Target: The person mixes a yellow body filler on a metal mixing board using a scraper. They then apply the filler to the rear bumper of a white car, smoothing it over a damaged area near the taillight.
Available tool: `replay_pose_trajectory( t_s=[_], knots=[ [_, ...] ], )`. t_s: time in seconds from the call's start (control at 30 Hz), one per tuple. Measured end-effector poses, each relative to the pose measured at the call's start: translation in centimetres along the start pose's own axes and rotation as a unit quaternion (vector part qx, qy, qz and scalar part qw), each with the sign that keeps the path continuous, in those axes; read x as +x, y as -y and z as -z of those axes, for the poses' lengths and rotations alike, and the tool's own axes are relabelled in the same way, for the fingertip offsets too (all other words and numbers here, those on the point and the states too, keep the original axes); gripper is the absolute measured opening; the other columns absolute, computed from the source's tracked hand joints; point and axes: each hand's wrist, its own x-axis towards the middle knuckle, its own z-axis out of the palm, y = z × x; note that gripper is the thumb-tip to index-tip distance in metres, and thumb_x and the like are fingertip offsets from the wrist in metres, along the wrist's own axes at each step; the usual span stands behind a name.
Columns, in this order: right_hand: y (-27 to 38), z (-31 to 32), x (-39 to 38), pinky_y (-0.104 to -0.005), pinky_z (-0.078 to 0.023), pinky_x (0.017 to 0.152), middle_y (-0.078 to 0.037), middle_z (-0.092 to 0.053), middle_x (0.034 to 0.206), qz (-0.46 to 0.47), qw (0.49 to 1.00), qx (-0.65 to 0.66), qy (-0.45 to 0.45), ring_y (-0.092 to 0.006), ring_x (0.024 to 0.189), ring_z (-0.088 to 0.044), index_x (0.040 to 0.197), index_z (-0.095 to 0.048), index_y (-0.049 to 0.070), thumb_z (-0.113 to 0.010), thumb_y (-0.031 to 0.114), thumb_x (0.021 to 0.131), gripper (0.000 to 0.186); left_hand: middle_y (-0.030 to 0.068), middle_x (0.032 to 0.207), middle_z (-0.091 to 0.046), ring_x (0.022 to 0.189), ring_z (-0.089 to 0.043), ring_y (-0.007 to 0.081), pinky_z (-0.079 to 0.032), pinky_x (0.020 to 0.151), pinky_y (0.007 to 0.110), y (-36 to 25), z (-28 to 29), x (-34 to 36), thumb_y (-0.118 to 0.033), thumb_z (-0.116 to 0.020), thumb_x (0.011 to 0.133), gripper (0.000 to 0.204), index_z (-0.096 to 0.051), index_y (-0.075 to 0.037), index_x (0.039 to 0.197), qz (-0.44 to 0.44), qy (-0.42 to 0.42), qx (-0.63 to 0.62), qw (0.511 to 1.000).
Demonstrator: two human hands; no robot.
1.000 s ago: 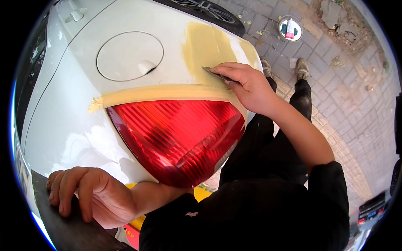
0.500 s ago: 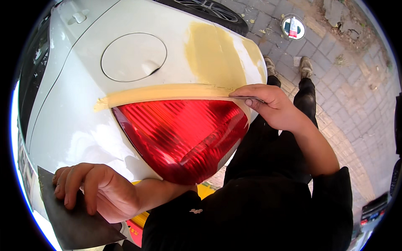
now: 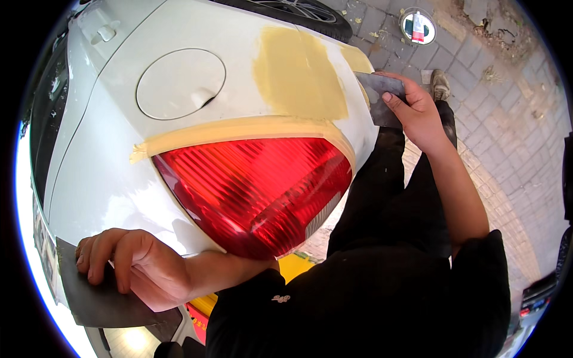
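At the lower left my left hand [image 3: 149,268] has its fingers curled on a dark, thin flat sheet [image 3: 98,301]; the thumb's hold is hidden. My right hand [image 3: 418,113] pinches a thin grey plate, like a filler spreader [image 3: 380,98], thumb on its near face. The spreader lies at the right edge of the white car's body panel [image 3: 358,113], beside a narrow strip of yellow filler [image 3: 357,58]. A larger yellow filler patch [image 3: 298,74] covers the panel to its left. Yellowish masking tape [image 3: 233,129] borders the top of the red tail light [image 3: 256,185].
A round fuel flap [image 3: 181,83] and a wheel [image 3: 298,13] are on the car's side. On the paving stands a round tin [image 3: 407,31] with a red-and-white tube [image 3: 418,27] on top. My shoe [image 3: 440,86] and black-clad legs are beside the car's corner.
My right hand has moved up and right, from the tape's right end to the panel's outer edge, turning the spreader's flat face into view. My left hand still holds the dark sheet.
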Motion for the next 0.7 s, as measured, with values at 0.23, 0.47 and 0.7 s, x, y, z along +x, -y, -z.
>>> replay_pose_trajectory(
  t_s=[0.23, 0.47, 0.7],
  knots=[
    [1.9, 0.2, -1.9, -0.0307, -0.048, 0.093, -0.006, -0.064, 0.119, -0.030, 0.964, 0.263, 0.013, -0.0136, 0.109, -0.059, 0.131, -0.051, 0.002, -0.055, 0.001, 0.095, 0.036, 0.0141, 0.117, -0.055, 0.106, -0.057, 0.0202, -0.050, 0.068, 0.024, -0.4, 0.4, -0.7, 0.001, -0.059, 0.090, 0.036, -0.050, 0.005, 0.125, 0.098, 0.058, 0.084, 0.990],
    [9.7, -3.3, -10.8, -0.0371, -0.040, 0.105, -0.018, -0.053, 0.134, 0.186, 0.927, 0.325, -0.014, -0.0255, 0.126, -0.051, 0.135, -0.043, -0.005, -0.055, -0.003, 0.093, 0.043, 0.0175, 0.131, -0.055, 0.123, -0.054, 0.0307, -0.042, 0.106, 0.047, 6.5, -1.9, -14.5, -0.022, -0.049, 0.100, 0.044, -0.042, 0.000, 0.137, 0.338, -0.074, 0.144, 0.927],
    [9.0, 0.1, -15.5, -0.0501, -0.043, 0.103, -0.030, -0.050, 0.132, 0.263, 0.934, 0.153, 0.186, -0.0485, 0.124, -0.049, 0.128, -0.051, -0.006, -0.058, 0.007, 0.092, 0.039, 0.0158, 0.131, -0.055, 0.122, -0.054, 0.0249, -0.041, 0.105, 0.041, 9.9, -3.4, -19.8, -0.018, -0.049, 0.099, 0.040, -0.042, 0.001, 0.134, 0.442, -0.119, 0.005, 0.889]
  ],
)
